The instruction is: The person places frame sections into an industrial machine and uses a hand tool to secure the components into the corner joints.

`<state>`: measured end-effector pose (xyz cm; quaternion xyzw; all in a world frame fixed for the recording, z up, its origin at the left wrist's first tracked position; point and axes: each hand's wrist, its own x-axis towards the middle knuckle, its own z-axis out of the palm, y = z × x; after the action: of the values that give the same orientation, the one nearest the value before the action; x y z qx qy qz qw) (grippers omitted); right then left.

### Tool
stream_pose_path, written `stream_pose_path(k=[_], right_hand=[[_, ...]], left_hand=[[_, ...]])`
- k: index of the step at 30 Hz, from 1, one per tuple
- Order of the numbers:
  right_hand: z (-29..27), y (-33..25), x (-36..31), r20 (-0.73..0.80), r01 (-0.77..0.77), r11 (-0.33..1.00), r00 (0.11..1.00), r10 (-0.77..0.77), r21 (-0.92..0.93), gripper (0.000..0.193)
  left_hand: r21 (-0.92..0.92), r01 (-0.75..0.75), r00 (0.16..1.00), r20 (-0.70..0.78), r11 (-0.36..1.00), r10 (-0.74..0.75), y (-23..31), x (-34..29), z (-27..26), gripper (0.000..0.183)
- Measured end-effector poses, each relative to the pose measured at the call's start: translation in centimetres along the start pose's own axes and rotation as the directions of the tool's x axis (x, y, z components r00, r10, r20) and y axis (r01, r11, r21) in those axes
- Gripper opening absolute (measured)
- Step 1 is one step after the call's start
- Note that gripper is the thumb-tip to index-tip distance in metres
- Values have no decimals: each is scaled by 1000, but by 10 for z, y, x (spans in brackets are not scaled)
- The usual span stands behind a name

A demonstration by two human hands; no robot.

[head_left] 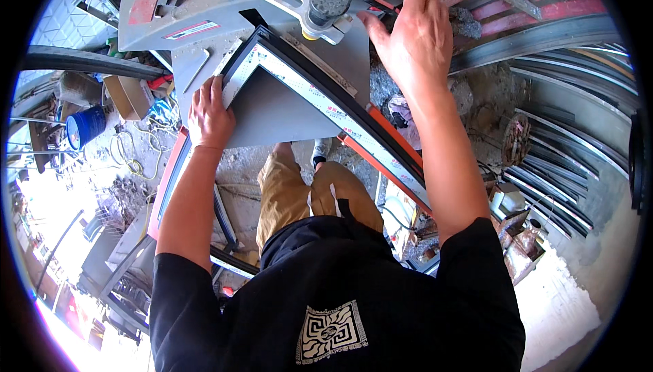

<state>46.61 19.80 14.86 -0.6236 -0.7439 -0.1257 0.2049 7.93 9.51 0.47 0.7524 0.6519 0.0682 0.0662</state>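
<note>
Both my hands were apart on the work: my left hand lay flat, fingers spread, pressing the left leg of the black frame corner, while my right hand reached far and curled round the handle of the grey corner machine. That corner sat on the machine's grey table, its two legs meeting at the far point. One long white label strip with red marks ran along the right leg. One red-and-white label lay on the machine. One blue drum stood at the left, beside one open cardboard box.
</note>
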Motion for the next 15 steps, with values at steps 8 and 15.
stream_pose_path(k=[8, 15], right_hand=[[-14, 10, -13, 116, 51, 995, 991, -61, 86, 56], [-59, 45, -160, 481, -325, 870, 868, 119, 371, 54]], left_hand=[[2, 3, 1000, -1, 1000, -3, -1, 0, 3, 79], [-14, 7, 1000, 7, 1000, -7, 0, -3, 2, 79]])
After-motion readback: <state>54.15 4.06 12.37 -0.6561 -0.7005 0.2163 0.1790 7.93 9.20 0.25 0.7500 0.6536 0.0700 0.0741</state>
